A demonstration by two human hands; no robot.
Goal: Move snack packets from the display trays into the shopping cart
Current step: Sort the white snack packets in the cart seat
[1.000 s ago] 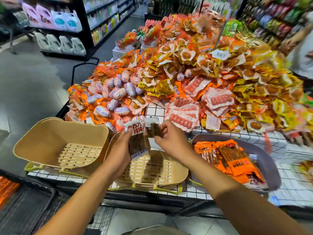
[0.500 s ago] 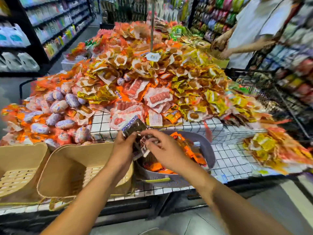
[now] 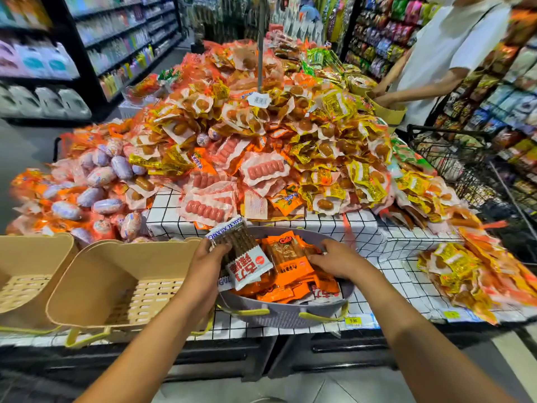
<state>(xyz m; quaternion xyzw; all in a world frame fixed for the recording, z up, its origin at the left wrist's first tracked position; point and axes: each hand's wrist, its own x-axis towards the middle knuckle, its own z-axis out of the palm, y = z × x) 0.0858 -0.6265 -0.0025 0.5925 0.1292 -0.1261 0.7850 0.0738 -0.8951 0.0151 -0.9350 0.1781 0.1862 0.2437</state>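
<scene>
My left hand (image 3: pixel 207 258) grips a bundle of white packets of brown snack sticks (image 3: pixel 242 254) over the left side of a grey tray (image 3: pixel 286 317). Orange snack packets (image 3: pixel 290 269) fill that tray. My right hand (image 3: pixel 334 258) reaches into the tray from the right, fingers down among the orange packets; whether it grips one is hidden. Two beige trays (image 3: pixel 96 274) stand to the left with nothing in them. No shopping cart of mine shows in the head view.
A big heap of orange, yellow and sausage packets (image 3: pixel 261 141) covers the grid-pattern table (image 3: pixel 386 242) behind the trays. More yellow packets (image 3: pixel 470 274) lie at right. A person in white (image 3: pixel 441 50) stands at the far right beside a black wire cart (image 3: pixel 453 161). Shelves line both aisles.
The view swung right from the beige trays to the grey tray. My left hand carried the white packets over it, and my right hand let go of them and dropped onto the orange packets.
</scene>
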